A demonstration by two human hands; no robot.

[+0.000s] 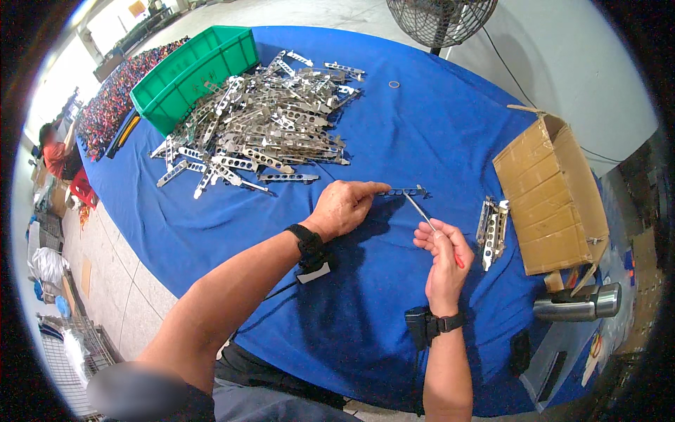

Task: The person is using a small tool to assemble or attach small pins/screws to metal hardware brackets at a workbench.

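Note:
My left hand (pixel 344 208) reaches over the blue cloth, index finger stretched onto the left end of a perforated metal strip (pixel 406 191) and the other fingers curled. My right hand (pixel 448 261) is closed around a slim tool (pixel 420 208) with a thin metal shaft and a red handle end; whether it is a screwdriver or a file I cannot tell. Its tip meets the strip near the middle. Beyond my left hand lies a large heap of similar metal strips (pixel 281 119). A small stack of strips (pixel 493 232) rests to the right of my right hand.
A green plastic crate (pixel 200 70) stands behind the heap. At the right are an open cardboard box (pixel 538 204) and a steel flask (pixel 578 302) lying down. A small ring (pixel 394 84) lies on the cloth (pixel 436 133). A fan (pixel 441 17) stands beyond; another person (pixel 60 151) is far left.

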